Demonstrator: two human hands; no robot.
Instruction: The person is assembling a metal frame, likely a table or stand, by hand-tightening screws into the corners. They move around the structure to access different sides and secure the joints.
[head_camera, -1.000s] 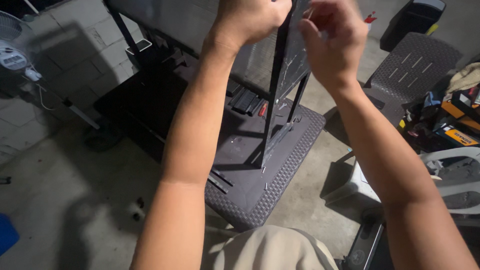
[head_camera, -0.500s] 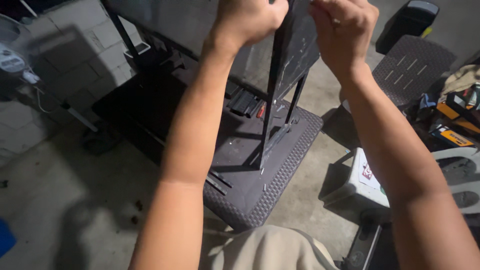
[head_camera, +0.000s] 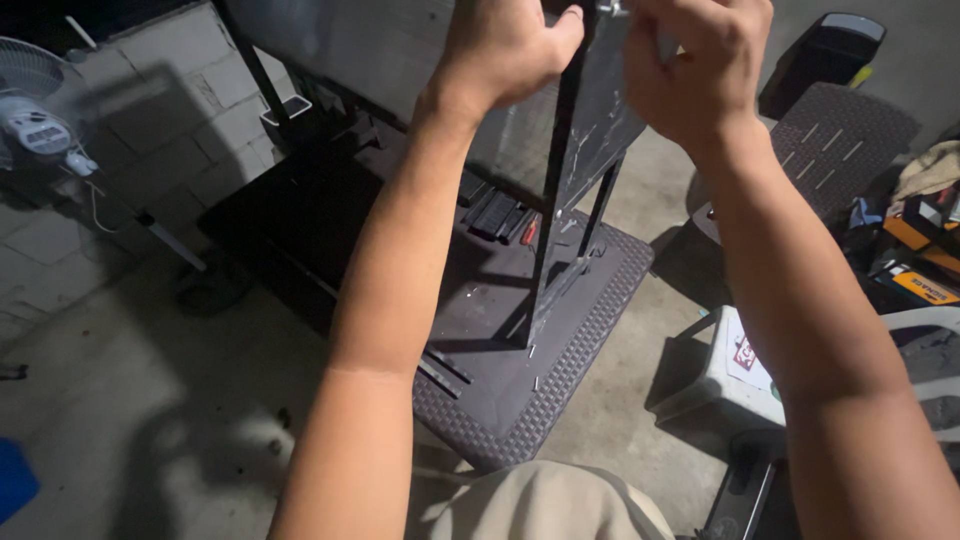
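Near me is one dark table (head_camera: 590, 330) with a bumpy edge, and one tall black metal frame (head_camera: 556, 215) stands on it, thin and straight. A few small screws lie by its foot. Up high, my left hand (head_camera: 500, 45) squeezes the frame's top. My right hand (head_camera: 700, 60) pinches a small shiny part there.

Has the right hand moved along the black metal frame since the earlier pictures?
No real shift: the right hand stays at the top of the black metal frame, beside the left hand, above the dark table.
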